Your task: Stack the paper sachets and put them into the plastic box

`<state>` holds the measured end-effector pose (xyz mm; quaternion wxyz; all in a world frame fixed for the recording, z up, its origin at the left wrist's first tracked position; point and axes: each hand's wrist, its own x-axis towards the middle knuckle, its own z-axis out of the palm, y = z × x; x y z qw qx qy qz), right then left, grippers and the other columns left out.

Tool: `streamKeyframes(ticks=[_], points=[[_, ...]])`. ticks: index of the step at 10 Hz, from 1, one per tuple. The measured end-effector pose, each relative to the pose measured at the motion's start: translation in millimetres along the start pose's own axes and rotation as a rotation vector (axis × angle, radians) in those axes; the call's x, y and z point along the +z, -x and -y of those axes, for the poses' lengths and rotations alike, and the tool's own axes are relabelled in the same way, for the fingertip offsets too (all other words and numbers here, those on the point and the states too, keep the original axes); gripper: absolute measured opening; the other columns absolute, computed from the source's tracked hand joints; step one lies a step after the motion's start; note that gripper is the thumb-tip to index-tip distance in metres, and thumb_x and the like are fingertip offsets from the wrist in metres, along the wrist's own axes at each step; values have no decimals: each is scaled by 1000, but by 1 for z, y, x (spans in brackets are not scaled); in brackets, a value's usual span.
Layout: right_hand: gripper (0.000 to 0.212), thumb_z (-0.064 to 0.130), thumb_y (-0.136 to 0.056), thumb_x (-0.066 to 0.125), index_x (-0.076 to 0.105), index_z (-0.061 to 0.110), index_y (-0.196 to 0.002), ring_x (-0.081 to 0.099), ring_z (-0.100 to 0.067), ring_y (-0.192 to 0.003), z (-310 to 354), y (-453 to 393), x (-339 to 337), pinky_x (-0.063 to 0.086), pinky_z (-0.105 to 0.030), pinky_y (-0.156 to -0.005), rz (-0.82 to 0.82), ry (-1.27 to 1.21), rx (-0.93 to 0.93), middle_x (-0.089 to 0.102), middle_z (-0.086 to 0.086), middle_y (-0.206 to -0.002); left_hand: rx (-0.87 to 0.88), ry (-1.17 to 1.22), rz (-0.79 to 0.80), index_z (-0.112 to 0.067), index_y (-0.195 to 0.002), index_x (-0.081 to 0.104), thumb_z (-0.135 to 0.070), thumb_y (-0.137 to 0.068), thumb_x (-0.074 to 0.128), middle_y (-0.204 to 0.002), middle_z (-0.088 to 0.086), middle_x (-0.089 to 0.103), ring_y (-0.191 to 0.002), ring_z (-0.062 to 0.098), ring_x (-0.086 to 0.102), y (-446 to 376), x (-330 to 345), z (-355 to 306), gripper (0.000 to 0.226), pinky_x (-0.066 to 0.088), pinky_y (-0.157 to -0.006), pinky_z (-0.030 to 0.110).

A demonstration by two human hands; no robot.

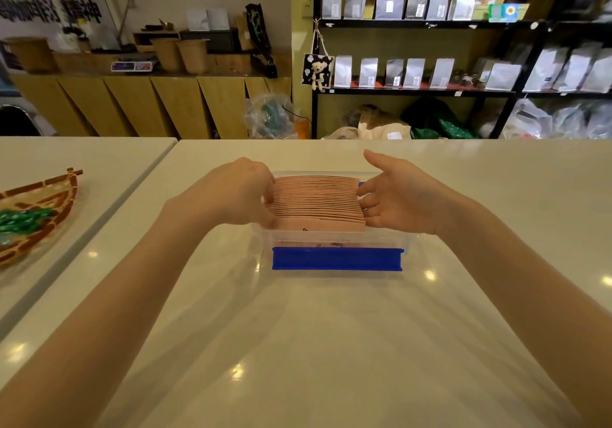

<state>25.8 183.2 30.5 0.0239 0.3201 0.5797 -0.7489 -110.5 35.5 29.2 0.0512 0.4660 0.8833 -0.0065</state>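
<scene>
A thick stack of pinkish-brown paper sachets (316, 202) stands on edge inside a clear plastic box (331, 240) with a blue clip along its near side. The box sits on the white table at mid-distance. My left hand (236, 192) presses against the left end of the stack, fingers curled over the sachet edges. My right hand (397, 192) is at the right end, fingers spread and lightly touching or just off the stack, thumb raised. The far wall of the box is mostly hidden behind the sachets.
A woven boat-shaped basket (49, 202) with green-wrapped items lies on the adjoining table at the left. A seam (145, 176) separates the two tables. Beyond the far table edge are a wooden counter and black shelves with pouches.
</scene>
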Motion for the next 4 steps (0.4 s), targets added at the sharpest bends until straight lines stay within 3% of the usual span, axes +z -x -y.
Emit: streamKeyframes(ticks=[1, 2, 3, 4], points=[[73, 55, -89, 29, 18, 4, -140, 56, -30, -105, -1, 0, 1, 41, -36, -94, -10, 14, -12, 58, -14, -117, 10, 72, 20, -16, -113, 62, -34, -77, 63, -122, 3, 60, -109, 20, 53, 2, -3, -1, 40, 41, -86, 28], [75, 53, -89, 33, 12, 5, -142, 39, -34, -129, 0, 6, -1, 32, -39, -107, -38, 68, -34, 37, -17, -144, 49, 135, -21, -18, -118, 59, -35, -80, 59, -124, 2, 59, -106, 16, 51, 4, -8, 1, 41, 37, -83, 25], [68, 47, -87, 45, 21, 14, -141, 37, -31, -132, 8, 23, 1, 32, -40, -107, -141, 224, -188, 32, -14, -148, 72, 237, -47, -21, -120, 55, -34, -81, 60, -125, 0, 58, -98, 8, 49, 11, -18, 5, 42, 38, -81, 23], [61, 36, -84, 53, 30, 21, -138, 52, -21, -116, 20, 62, 1, 46, -32, -94, -256, 398, -513, 45, -6, -140, 79, 354, -191, -22, -122, 52, -36, -78, 62, -124, -2, 58, -99, 7, 51, 21, -31, 10, 47, 41, -82, 24]])
